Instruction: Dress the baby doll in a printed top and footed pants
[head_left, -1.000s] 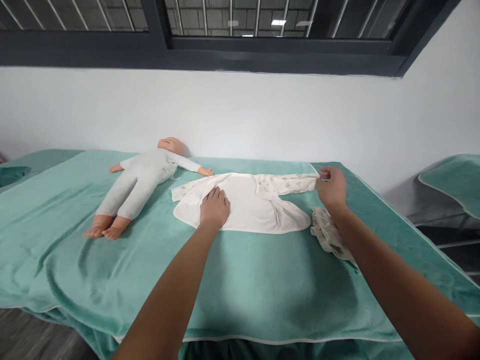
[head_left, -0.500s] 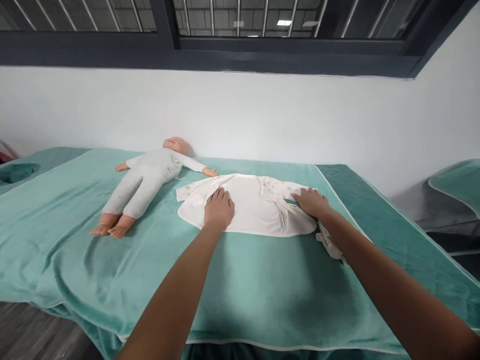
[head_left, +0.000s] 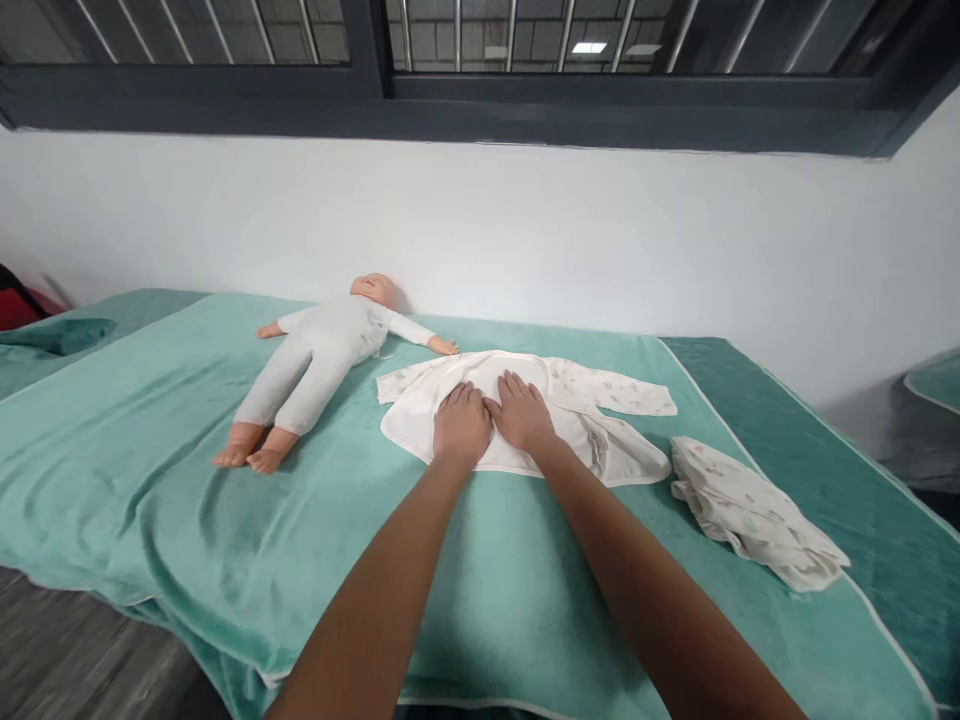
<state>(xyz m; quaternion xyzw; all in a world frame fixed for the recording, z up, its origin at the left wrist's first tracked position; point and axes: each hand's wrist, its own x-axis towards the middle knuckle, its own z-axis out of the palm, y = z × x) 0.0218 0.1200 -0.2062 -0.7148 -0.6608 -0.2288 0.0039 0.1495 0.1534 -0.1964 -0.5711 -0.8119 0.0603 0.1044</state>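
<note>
A small white baby top (head_left: 622, 455) with printed sleeves lies spread open on the green blanket (head_left: 480, 590). On its plain inner panel, my left hand (head_left: 462, 424) rests flat. My right hand (head_left: 522, 410) lies flat just beside it, the two thumbs close together or touching. To the left, a baby doll (head_left: 322, 355) in a white outfit lies on its back, one of its hands close to the top's left sleeve. Right of the top is a bunched, folded white printed garment (head_left: 757, 510).
A white wall (head_left: 480, 230) rises behind the bed, below a dark-framed barred window (head_left: 480, 110). Something red and black (head_left: 16, 300) shows at the far left. Dark flooring (head_left: 82, 650) is visible at the lower left.
My right hand has moved left from the top's right sleeve to its middle, beside my left hand. The right sleeve and folded garment are now uncovered. The view has turned slightly left.
</note>
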